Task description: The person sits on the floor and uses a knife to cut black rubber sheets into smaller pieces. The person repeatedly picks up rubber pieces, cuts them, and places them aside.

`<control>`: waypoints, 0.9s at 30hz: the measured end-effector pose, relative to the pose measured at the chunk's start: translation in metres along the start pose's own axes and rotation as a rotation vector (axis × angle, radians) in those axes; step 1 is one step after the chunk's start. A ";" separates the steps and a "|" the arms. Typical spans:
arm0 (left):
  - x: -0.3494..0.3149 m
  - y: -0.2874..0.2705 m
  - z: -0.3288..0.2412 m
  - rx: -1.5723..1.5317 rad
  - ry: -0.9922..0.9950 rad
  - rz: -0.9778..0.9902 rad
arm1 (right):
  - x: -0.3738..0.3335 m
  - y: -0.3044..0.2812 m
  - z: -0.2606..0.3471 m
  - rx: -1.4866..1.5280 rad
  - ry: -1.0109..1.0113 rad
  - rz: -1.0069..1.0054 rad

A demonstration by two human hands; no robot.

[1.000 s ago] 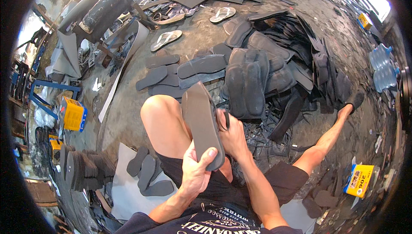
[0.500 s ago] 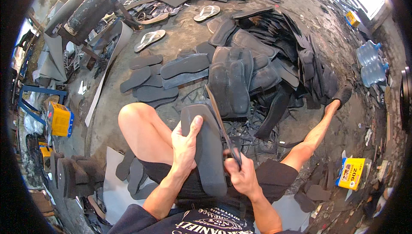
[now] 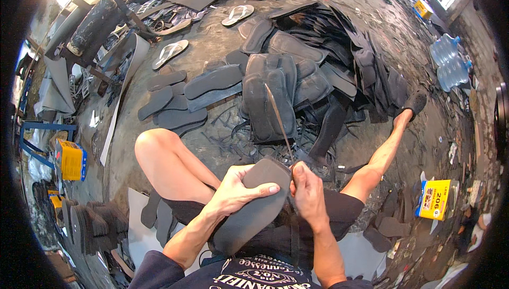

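My left hand (image 3: pixel 233 196) grips a dark grey sandal sole (image 3: pixel 246 220), thumb flat on its upper face and fingers underneath. The sole lies tilted over my lap, its far end leaning right. Beside that far end, my right hand (image 3: pixel 311 196) is closed round the handle of a long knife (image 3: pixel 278 115). Its narrow blade points up and slightly left, with its base close to the sole's right edge. The handle is mostly hidden in my fingers. Whether the blade touches the sole, I cannot tell.
Dark moulded sole sheets (image 3: pixel 268 98) lie heaped ahead, with loose soles (image 3: pixel 214 81) to their left. Two white-strapped sandals (image 3: pixel 170 54) rest farther off. Stacked soles (image 3: pixel 95 225) stand at left. Yellow boxes (image 3: pixel 437 200) and clear water bottles (image 3: pixel 450 62) sit at the sides.
The sole has turned clockwise, its near end swinging left, and its far end is lower in view. My right hand has moved up beside that end, and the blade now stands more upright.
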State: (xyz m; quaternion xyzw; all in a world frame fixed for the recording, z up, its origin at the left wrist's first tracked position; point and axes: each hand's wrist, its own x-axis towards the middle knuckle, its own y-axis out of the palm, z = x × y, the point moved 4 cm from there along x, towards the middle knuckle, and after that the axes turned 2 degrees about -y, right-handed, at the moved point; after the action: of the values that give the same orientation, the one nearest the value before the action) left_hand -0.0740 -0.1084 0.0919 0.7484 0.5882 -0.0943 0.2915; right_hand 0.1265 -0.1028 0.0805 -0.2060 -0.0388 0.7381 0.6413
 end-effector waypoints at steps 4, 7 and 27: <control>0.007 -0.018 -0.023 0.085 0.151 -0.054 | -0.024 -0.032 0.003 0.074 -0.056 0.195; 0.011 -0.021 -0.033 0.135 0.182 0.007 | -0.047 -0.043 0.000 -0.101 -0.086 0.200; -0.009 -0.041 -0.005 -0.423 0.447 -0.648 | -0.016 0.006 -0.009 0.193 -0.023 0.206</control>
State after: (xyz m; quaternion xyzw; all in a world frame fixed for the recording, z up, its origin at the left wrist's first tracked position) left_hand -0.1155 -0.1076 0.0866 0.4515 0.8472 0.1057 0.2594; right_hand 0.1256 -0.1213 0.0750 -0.1380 0.0463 0.8028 0.5783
